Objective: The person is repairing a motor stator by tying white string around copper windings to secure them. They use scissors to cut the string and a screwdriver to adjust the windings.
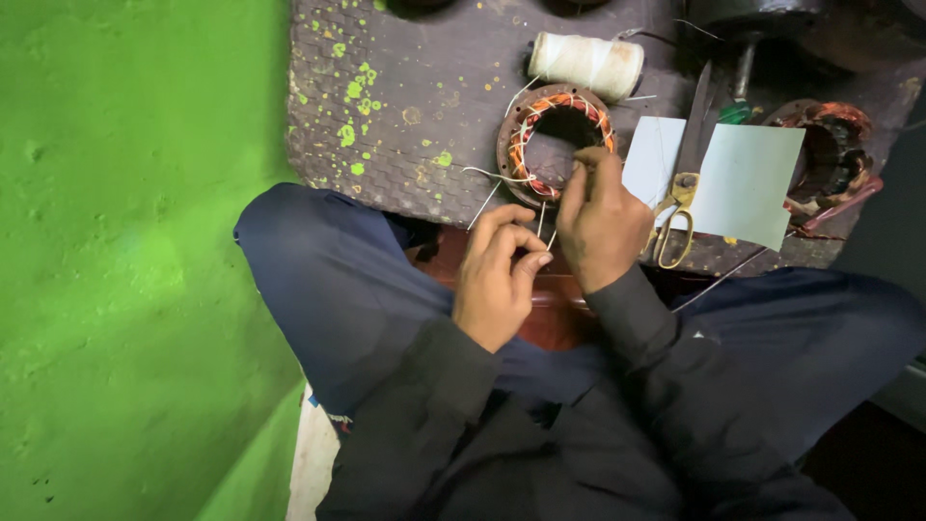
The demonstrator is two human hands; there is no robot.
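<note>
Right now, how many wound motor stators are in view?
2. One stator lies on the dark mat just ahead of the hands, right hand touching it. The other stator sits at the mat's right edge, beyond the scissors. More may be out of frame.

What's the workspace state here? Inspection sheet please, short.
Surface: dark textured mat, flecked with green paint.
Job's things: stator ring with copper windings; white thread laced through it.
Clutter: thread spool, scissors, white sheets, second stator.
Grippers: left hand pinches thread; right hand touches the ring's edge.
Cables: thin wire off the mat edge.
Surroundings: green wall; person seated, knees apart.
</note>
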